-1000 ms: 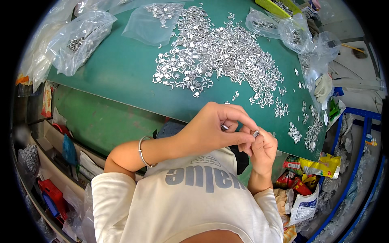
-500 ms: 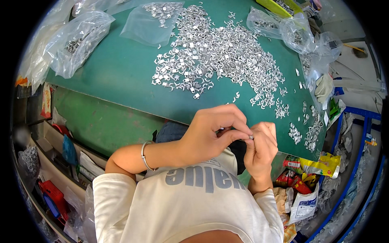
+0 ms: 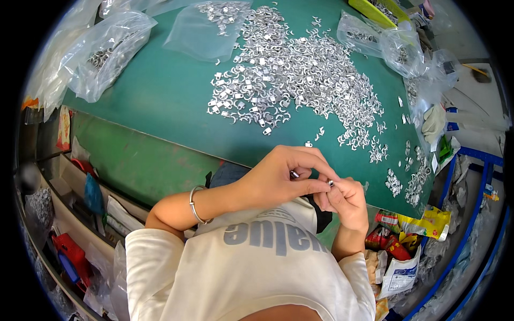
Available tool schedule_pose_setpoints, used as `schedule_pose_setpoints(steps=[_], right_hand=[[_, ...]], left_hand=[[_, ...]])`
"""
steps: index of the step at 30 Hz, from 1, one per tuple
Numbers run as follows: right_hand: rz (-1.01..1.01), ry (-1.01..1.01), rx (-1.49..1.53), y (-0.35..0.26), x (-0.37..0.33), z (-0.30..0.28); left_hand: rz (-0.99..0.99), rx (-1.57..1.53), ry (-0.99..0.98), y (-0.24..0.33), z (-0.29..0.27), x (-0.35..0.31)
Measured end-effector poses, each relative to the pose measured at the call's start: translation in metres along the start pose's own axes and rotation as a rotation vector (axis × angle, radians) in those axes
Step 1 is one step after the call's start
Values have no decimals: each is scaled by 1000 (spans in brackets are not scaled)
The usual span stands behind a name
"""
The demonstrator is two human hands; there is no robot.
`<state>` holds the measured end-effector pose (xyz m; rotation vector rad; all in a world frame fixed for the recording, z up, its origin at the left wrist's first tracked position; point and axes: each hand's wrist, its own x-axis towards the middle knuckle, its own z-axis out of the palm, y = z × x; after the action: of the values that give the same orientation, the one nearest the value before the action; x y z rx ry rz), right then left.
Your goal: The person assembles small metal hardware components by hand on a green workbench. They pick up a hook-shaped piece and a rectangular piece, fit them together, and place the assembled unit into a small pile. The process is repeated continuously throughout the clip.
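Observation:
Over the near edge of the green table, my hands meet at their fingertips. My left hand, with a metal bangle at its wrist, pinches a tiny silvery metal piece between thumb and finger. Fingers of my right hand close on the same piece from the other side. Curled left fingers also keep a second small metal piece inside the hand. Just beyond my hands lies a loose metal part. Farther off spreads a big heap of small metal parts, many of them crescent-shaped.
Clear plastic bags with metal parts stand at the left and far right of the green table. Smaller clusters of parts lie near its right edge. A blue metal rack and a yellow package are at the right.
My right fingers have turned and curled around the small piece, and my hands have dropped slightly. The second piece in my left hand shows more plainly. The view has shifted a little.

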<state>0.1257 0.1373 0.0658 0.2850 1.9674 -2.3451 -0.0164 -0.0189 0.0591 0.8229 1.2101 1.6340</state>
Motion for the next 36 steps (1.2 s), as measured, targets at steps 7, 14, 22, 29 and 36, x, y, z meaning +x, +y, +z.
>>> schedule_pose_setpoints(steps=[7,14,22,29,36], right_hand=[[130,-4,-53,4,11,0],[-171,22,-684,2,33,9],[-180,47,-675,3,48,10],[-337,24,-958,-6,58,6],[-421,47,-1017,-6,69,5]], left_hand=[[-184,-280,71,-22,-10,-7],[161,309,200,-13,-10,-16],[-115,-140,239,-17,-21,-9],[65,88,302,-24,-25,-6],[90,196,304,-23,-31,-3]])
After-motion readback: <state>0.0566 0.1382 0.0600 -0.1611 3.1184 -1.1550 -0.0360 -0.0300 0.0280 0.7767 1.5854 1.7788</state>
